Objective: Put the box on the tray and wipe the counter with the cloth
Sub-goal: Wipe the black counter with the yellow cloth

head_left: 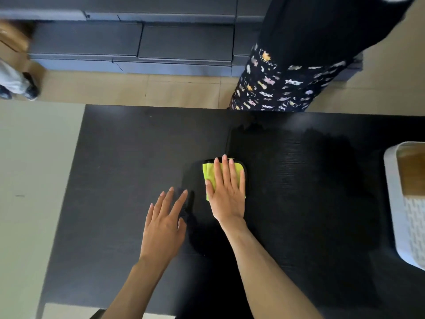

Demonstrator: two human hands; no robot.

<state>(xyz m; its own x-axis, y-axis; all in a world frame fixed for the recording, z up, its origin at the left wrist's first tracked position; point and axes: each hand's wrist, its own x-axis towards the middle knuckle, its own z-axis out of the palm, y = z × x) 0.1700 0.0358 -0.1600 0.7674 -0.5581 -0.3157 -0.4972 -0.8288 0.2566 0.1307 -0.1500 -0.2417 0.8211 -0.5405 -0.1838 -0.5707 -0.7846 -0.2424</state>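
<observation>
A folded yellow-green cloth (208,173) with a dark edge lies on the black counter (115,169) near its middle. My right hand (226,192) presses flat on the cloth, fingers straight and pointing away from me. My left hand (164,223) hovers or rests just left of it, fingers spread, holding nothing. At the right edge of the view stands a white tray (395,203) with a patterned floor. A brown box (411,173) lies in its far end, partly cut off by the frame.
Another person in a black top and patterned trousers (276,84) stands at the counter's far side. Dark cabinets (138,42) line the back, beyond a tan floor. A shod foot (30,88) shows at the far left. The counter's left edge borders pale floor.
</observation>
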